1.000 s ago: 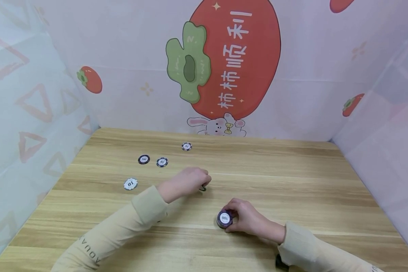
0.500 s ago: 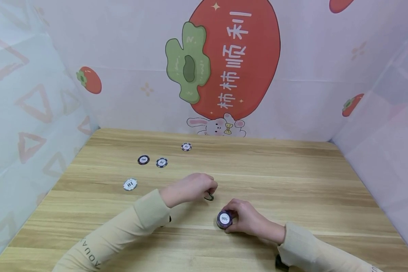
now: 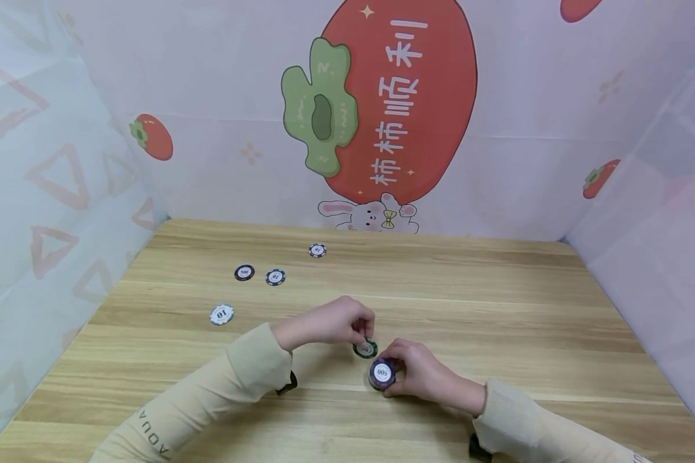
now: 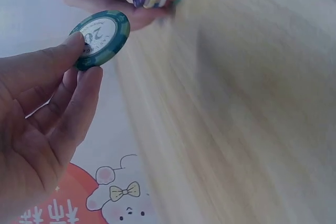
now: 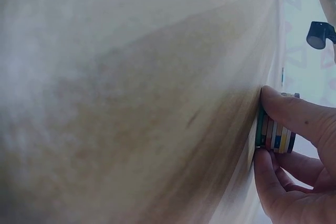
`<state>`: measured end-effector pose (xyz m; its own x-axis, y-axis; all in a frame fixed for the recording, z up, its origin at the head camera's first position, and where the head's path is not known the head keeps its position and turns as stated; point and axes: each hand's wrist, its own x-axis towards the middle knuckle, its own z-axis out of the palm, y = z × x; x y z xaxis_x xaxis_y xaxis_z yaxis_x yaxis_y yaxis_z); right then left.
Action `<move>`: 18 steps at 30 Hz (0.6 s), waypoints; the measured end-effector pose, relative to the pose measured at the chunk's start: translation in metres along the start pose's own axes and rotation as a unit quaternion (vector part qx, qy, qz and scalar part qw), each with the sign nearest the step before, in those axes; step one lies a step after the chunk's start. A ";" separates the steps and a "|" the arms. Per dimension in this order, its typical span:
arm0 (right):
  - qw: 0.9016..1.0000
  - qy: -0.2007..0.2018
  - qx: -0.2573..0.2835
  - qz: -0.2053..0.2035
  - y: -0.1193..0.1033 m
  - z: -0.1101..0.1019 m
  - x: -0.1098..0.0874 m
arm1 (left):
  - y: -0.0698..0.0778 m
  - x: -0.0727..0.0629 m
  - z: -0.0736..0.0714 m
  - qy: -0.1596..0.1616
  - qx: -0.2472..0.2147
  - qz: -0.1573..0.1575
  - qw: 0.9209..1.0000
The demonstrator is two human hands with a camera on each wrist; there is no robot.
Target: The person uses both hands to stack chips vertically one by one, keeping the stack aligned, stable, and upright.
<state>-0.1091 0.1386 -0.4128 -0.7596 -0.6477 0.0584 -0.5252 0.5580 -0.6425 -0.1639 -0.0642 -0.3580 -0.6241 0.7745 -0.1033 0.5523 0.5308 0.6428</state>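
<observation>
My left hand (image 3: pixel 347 321) pinches a green poker chip (image 4: pixel 102 38) between thumb and fingers; a white centre shows on its face. In the head view this chip is just beyond and left of a stack of poker chips (image 3: pixel 381 373). The stack stands on the table, with a dark purple 500 chip on top and layers of several colours below, seen from the side in the right wrist view. My right hand (image 3: pixel 425 373) grips the stack from its right side, thumb and fingers around the edge (image 5: pixel 275 132).
On the left part of the wooden table (image 3: pixel 498 302) lie a white 10 chip (image 3: pixel 222 314), a dark 500 chip (image 3: pixel 244 272) and two dark-blue-and-white 10 chips (image 3: pixel 275 277). Printed cloth walls (image 3: pixel 220 173) rise at the table's back and sides.
My left hand has moved right and nearer, bringing the green chip close to the stack and turning its face into view. My right hand keeps its grip on the stack in place.
</observation>
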 end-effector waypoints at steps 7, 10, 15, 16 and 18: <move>1.000 -0.001 0.022 -0.004 -0.001 0.000 0.001 | -0.001 0.001 0.004 0.000 -0.115 -0.052 0.992; 1.000 0.000 0.022 -0.003 -0.001 0.000 0.001 | -0.002 0.001 0.008 -0.005 -0.183 -0.088 0.979; 1.000 0.006 0.014 -0.008 -0.001 0.001 0.001 | -0.002 0.000 0.014 -0.007 -0.248 -0.127 0.960; 1.000 0.006 0.013 -0.009 0.000 0.001 0.001 | -0.002 0.000 0.016 -0.004 -0.253 -0.134 0.958; 1.000 0.007 0.012 -0.011 0.000 0.002 0.001 | -0.002 0.000 0.019 0.000 -0.265 -0.147 0.953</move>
<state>-0.1093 0.1372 -0.4139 -0.7535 -0.6522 0.0829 -0.5321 0.5310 -0.6594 -0.1549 -0.0586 -0.3735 -0.7090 0.6185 -0.3387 -0.0033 0.4774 0.8787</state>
